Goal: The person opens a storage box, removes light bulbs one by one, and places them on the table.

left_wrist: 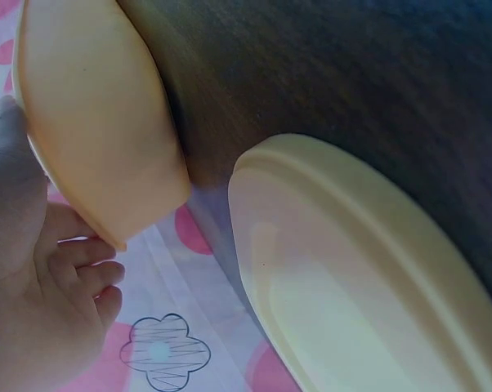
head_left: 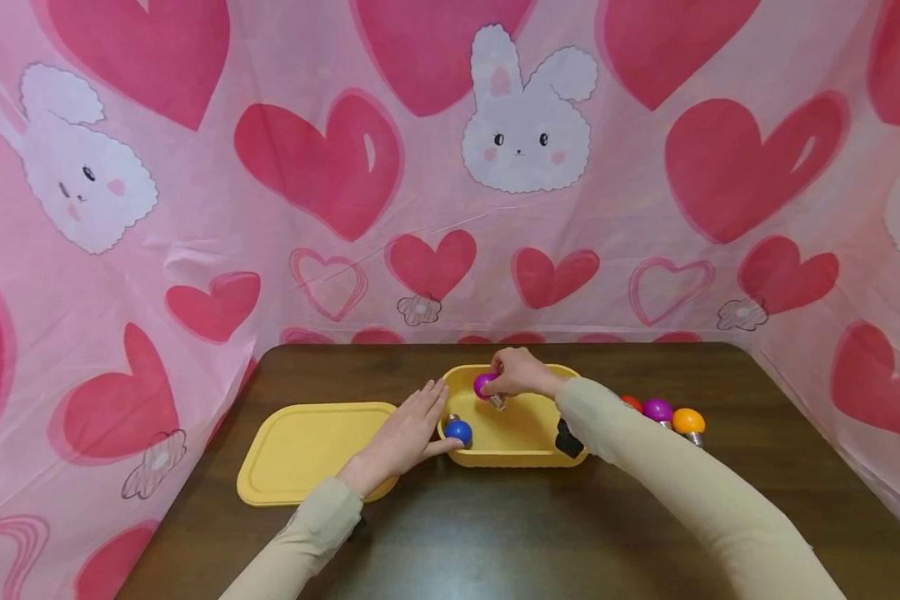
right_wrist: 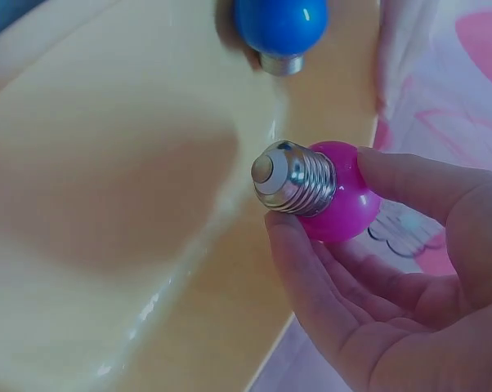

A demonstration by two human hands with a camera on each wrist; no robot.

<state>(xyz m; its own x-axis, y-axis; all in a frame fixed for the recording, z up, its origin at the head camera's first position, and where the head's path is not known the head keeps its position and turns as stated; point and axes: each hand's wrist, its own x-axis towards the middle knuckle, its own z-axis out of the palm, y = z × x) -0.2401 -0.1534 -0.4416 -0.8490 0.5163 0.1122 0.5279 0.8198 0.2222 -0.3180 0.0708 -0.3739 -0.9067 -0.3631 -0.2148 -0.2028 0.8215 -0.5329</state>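
Observation:
In the head view my right hand (head_left: pixel 523 372) holds a magenta light bulb (head_left: pixel 484 384) over the yellow box (head_left: pixel 525 459). The right wrist view shows the thumb and fingers pinching its round magenta globe (right_wrist: pixel 344 214), with the silver screw base facing the box interior. Inside the box, at its left end, lies a blue bulb (head_left: pixel 459 432), also seen in the right wrist view. My left hand (head_left: pixel 408 429) rests against the left end of the box, fingers fairly straight and thumb along the front rim. In the left wrist view its fingertips touch the rim of the box (left_wrist: pixel 107 114).
A yellow lid (head_left: pixel 307 450) lies flat on the brown table (head_left: pixel 495 533), left of the box and partly behind the left hand. Right of the box are a red bulb (head_left: pixel 632 402), a purple bulb (head_left: pixel 657 409) and an orange bulb (head_left: pixel 688 420), partly hidden by the right sleeve.

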